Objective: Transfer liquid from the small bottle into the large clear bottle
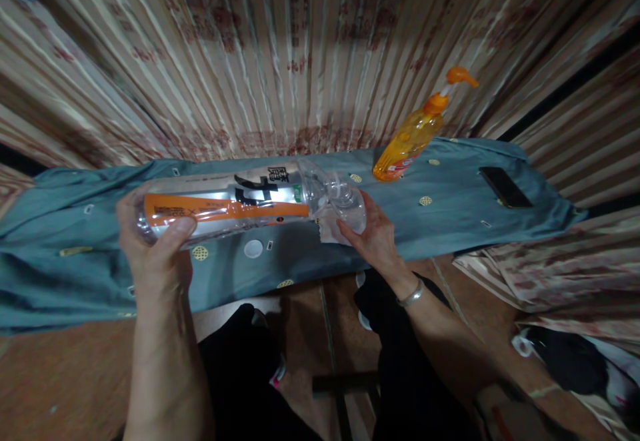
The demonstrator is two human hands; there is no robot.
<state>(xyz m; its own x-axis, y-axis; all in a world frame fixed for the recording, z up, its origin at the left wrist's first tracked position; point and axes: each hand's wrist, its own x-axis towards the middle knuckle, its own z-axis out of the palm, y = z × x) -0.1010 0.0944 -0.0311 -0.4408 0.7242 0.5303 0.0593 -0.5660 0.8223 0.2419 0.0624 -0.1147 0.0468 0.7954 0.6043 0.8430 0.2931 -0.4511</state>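
Note:
Lying nearly level above the cloth is a large clear plastic bottle (227,204) with an orange and silver label. My left hand (157,234) is closed round its base end, the thumb across the label. The bottle's neck points right, towards a clear plastic cup (356,213) that my right hand (374,231) grips from its right side. Neck and cup overlap in view; whether they touch I cannot tell, nor whether liquid is in either. A pale, thin piece like paper (330,229) shows below the neck. On the cloth under the bottle lies a round white cap (253,248).
A blue-green patterned cloth (235,287) covers the narrow table. An orange pump bottle (410,141) stands towards the back right, and a dark phone (505,187) lies at the right. Behind the table hangs a patterned curtain (300,61).

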